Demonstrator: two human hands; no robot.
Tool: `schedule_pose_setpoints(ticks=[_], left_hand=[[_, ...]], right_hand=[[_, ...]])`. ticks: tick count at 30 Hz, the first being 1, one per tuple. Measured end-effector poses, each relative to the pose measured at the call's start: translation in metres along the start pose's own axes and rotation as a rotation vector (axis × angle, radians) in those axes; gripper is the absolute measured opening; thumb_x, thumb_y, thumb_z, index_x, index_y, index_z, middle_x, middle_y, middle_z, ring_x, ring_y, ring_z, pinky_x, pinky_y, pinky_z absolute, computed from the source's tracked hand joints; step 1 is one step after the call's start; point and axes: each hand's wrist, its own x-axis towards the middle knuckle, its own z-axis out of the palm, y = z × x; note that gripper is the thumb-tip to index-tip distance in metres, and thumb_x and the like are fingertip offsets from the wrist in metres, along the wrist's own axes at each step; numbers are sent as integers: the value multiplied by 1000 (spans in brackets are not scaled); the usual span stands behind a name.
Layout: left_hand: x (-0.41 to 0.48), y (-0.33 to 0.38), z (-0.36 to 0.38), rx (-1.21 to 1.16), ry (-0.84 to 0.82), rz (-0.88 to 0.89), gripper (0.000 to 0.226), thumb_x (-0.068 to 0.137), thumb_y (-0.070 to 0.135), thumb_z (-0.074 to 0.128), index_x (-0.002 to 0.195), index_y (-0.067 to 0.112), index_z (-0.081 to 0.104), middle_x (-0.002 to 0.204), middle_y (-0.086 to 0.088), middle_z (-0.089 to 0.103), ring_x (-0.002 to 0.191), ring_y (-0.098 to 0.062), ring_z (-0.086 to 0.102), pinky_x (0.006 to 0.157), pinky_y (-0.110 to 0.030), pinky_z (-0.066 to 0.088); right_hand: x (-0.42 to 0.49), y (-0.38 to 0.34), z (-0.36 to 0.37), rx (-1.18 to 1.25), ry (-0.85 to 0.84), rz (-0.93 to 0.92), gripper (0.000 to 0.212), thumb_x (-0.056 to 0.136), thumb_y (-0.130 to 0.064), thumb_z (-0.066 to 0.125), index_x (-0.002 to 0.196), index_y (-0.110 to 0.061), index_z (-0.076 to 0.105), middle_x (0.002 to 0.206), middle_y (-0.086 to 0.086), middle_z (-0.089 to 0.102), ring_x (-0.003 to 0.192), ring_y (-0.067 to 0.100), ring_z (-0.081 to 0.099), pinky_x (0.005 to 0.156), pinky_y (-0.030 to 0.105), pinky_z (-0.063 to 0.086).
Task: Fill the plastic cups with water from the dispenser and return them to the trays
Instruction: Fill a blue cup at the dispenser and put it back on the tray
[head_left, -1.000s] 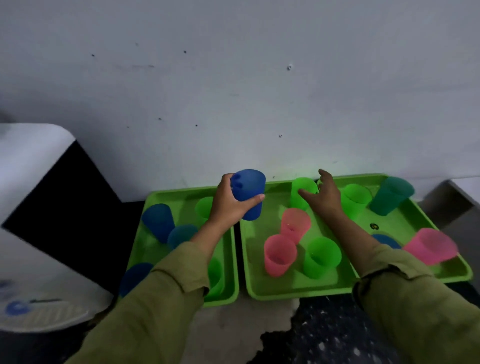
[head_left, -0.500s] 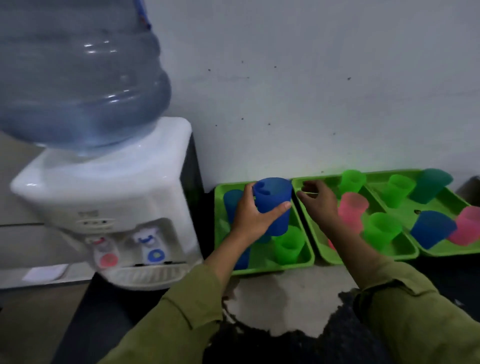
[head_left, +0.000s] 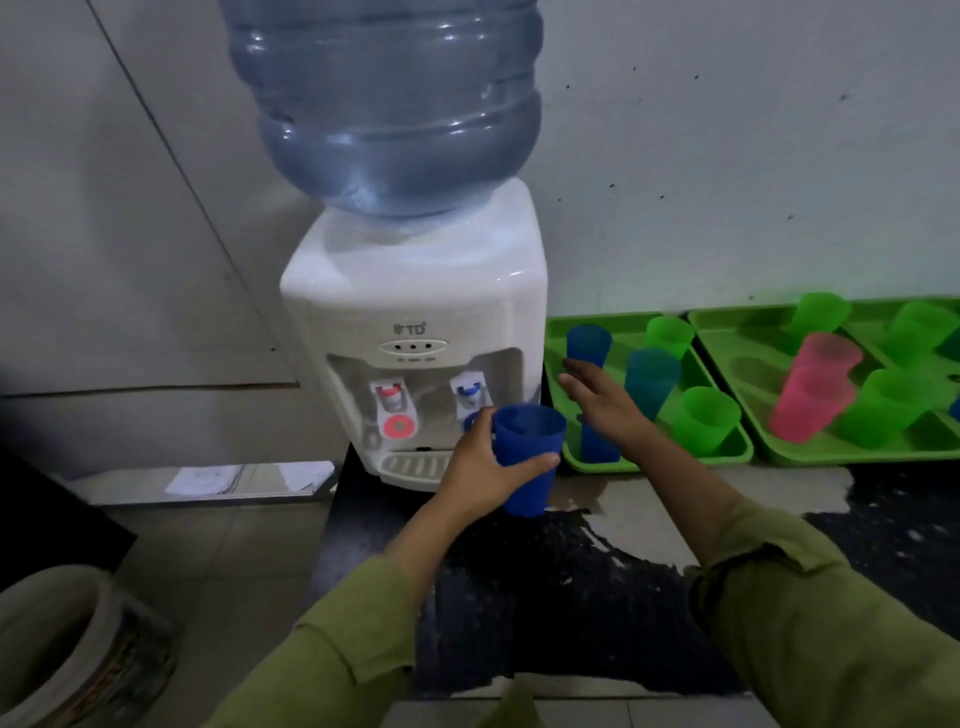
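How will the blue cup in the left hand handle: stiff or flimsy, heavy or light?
Probably light: the left hand holds the blue cup one-handed and it looks empty. Likely slightly flexible, as thin plastic, so a hard squeeze may dent it. Its tall shape and narrower base suggest it tips easily when set down.

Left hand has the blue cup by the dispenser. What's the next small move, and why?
Probably ease the blue plastic cup slightly left and back, under the blue-capped tap of the white water dispenser. The left hand grips it upright, but just right of and in front of that tap. The right hand hovers open, free to work the tap.
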Motion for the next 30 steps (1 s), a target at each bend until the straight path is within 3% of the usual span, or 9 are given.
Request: schedule_pose_setpoints(ticks=[2, 4, 7, 10, 12, 17, 23, 30], left_hand=[[-6, -15, -10, 60, -33, -55, 80, 61, 62, 74, 125, 31, 39, 125, 15, 45, 110, -10, 50, 86, -31, 50], [-9, -28, -19, 75, -42, -94, 69, 62, 60, 75, 117, 35, 40, 119, 14, 47, 98, -5, 51, 74, -21, 47], [-6, -44, -27, 65, 9, -184, 64, 62, 52, 79, 110, 31, 42, 117, 4, 54, 95, -11, 55, 75, -27, 50], [2, -56, -32, 81, 82, -261, 66, 63, 40, 82, 113, 25, 41, 117, 0, 53, 99, -16, 54, 79, -32, 50], [9, -59, -34, 83, 98, -270, 66, 64, 34, 83, 113, 24, 41, 119, -1, 55, 97, -16, 53, 78, -30, 48], [24, -56, -33, 60, 137, -228, 66, 61, 28, 85, 108, 28, 40, 123, -2, 57, 106, -19, 56, 85, -33, 49], [36, -51, -30, 73, 120, -200, 70, 58, 29, 87, 111, 26, 41, 126, -2, 53, 113, -23, 53, 93, -42, 49], [38, -49, -29, 86, 153, -163, 74, 58, 20, 87, 116, 27, 42, 122, 3, 55, 100, -10, 50, 83, -25, 43]], right_hand=[[1, -5, 11, -4, -38, 8, 52, 95, -31, 49, 142, -13, 35, 144, 7, 41, 130, 23, 42, 106, 43, 38], [3, -8, 22, -16, -64, -14, 51, 95, -28, 50, 141, -11, 35, 141, 8, 45, 127, 23, 45, 104, 43, 40], [3, -9, 32, -8, -66, -45, 45, 94, -25, 52, 136, -13, 39, 124, -2, 53, 115, 19, 53, 94, 36, 47], [3, -8, 34, -18, -33, -69, 46, 93, -22, 54, 135, -16, 39, 110, -11, 51, 101, 6, 51, 83, 22, 45], [3, -7, 35, -2, -36, -73, 44, 93, -19, 55, 134, -16, 40, 105, -15, 49, 100, 3, 49, 80, 19, 43], [1, -1, 35, -6, -43, -76, 48, 93, -14, 54, 138, -16, 36, 118, -11, 46, 111, 3, 42, 85, 19, 40], [-5, 10, 39, -68, -10, -54, 51, 94, -13, 52, 141, -10, 33, 134, 3, 49, 118, 12, 46, 92, 22, 41], [-25, 38, 59, -124, 104, 16, 42, 85, -10, 62, 124, -10, 45, 108, 7, 58, 93, 18, 58, 79, 24, 48]])
